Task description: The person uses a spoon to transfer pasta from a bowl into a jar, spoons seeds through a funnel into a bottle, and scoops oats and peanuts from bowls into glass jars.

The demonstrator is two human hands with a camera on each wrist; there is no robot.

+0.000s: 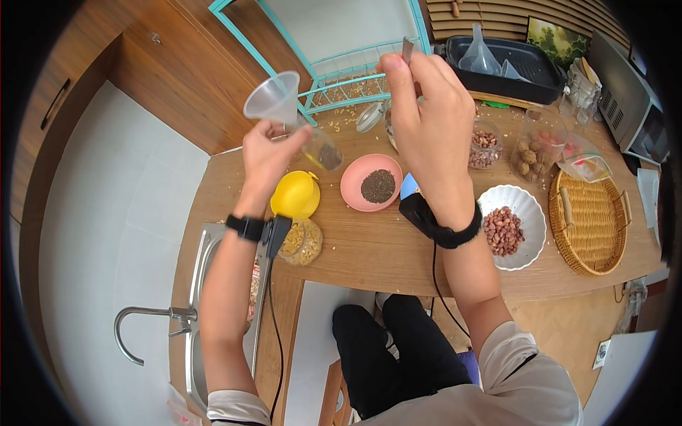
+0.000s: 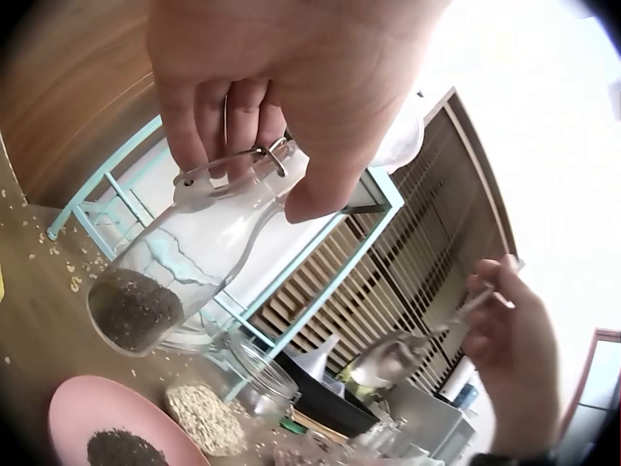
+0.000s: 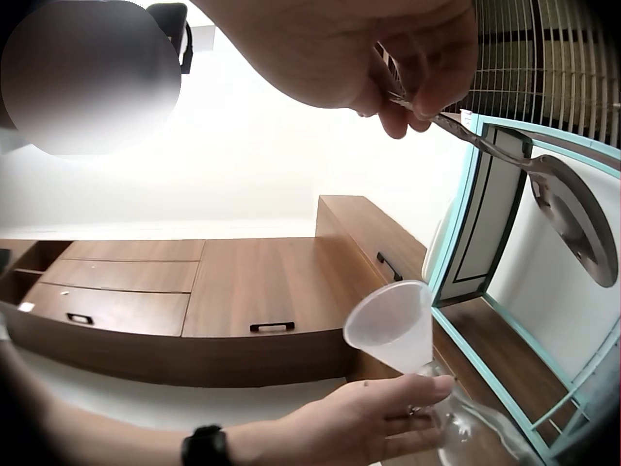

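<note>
My left hand (image 1: 268, 153) grips the neck of a clear glass bottle (image 2: 184, 257), which is tilted and has dark seeds at its bottom. A translucent funnel (image 3: 393, 325) stands at the bottle's mouth. My right hand (image 1: 437, 117) is raised to the right of the bottle, pinching the handle of a metal spoon (image 3: 572, 218). In the right wrist view no seeds show on the spoon. Below the hands a pink bowl (image 1: 350, 190) holds a pile of dark seeds (image 1: 378, 186).
A yellow bowl (image 1: 295, 195) and a jar (image 1: 302, 245) stand on the left, beside the sink. To the right are a white bowl of peanuts (image 1: 536, 227), jars and a wicker tray (image 1: 593, 227). A turquoise rack (image 1: 348, 89) and a black pan (image 1: 543, 78) stand behind.
</note>
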